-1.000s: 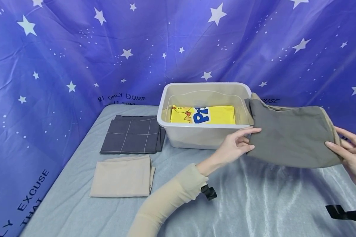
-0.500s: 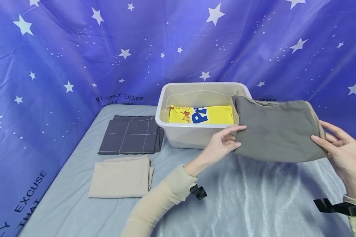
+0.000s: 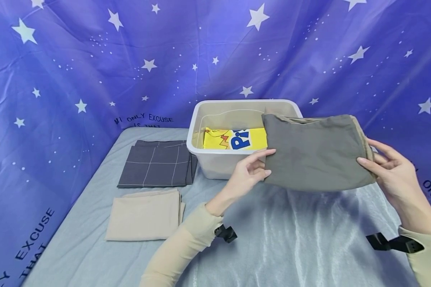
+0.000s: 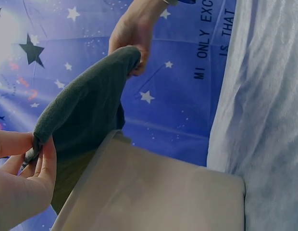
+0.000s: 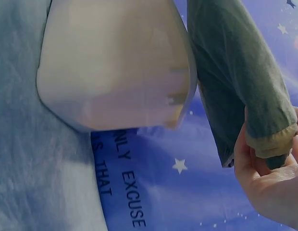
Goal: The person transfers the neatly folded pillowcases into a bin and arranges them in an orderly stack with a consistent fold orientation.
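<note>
A folded dark grey-green cloth with a tan underside is held up between both hands, over the right front part of a pale plastic bin. My left hand pinches its left edge between thumb and fingers. At the right edge, my right hand grips the folded layers, thumb in front and fingers behind; the right wrist view shows the tan-lined fold in that grip. Inside the bin lies a folded yellow cloth with blue and white lettering, its right part hidden behind the grey-green cloth.
Left of the bin, a folded dark checked cloth lies on the light blue bedding. Nearer the front is a folded beige cloth. A blue star-patterned curtain hangs behind and along the left side.
Both hands have moved left with the grey-green cloth, from the bin's right side to over its right part. The cloth now covers part of the yellow one from view.
</note>
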Tool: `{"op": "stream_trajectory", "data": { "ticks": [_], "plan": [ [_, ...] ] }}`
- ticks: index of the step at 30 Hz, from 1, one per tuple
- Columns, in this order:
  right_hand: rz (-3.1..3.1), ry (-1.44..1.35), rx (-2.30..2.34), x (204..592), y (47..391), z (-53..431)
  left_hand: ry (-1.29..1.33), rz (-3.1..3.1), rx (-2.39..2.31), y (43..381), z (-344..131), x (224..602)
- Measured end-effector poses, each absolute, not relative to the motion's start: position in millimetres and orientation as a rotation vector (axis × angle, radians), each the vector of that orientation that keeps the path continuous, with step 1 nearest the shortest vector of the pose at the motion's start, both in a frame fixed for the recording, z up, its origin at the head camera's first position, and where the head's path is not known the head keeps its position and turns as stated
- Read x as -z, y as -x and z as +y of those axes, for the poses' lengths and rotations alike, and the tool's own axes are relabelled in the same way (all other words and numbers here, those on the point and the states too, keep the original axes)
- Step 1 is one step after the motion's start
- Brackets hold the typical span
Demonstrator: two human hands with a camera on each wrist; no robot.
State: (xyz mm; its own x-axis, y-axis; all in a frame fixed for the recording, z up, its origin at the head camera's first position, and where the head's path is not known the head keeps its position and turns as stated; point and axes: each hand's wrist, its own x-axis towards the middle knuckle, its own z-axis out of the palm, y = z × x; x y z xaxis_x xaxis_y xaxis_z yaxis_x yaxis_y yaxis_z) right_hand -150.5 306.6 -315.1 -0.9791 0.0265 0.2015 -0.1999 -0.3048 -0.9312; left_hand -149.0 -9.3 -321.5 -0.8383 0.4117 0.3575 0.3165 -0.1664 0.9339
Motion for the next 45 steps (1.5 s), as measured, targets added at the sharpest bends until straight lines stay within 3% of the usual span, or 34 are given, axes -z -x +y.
{"op": "stream_trajectory", "data": {
  "ticks": [30,45],
  "plan": [
    [-1.836,-0.423,-2.483,299.1,176.9,247.4,-0.709,2.069,-2.26,161.5,-68.4,325.7],
    [-1.946,-0.354,-2.454,287.8,189.6,228.1,-0.595,2.015,-2.292,173.0,-87.8,315.0]
  ]
}}
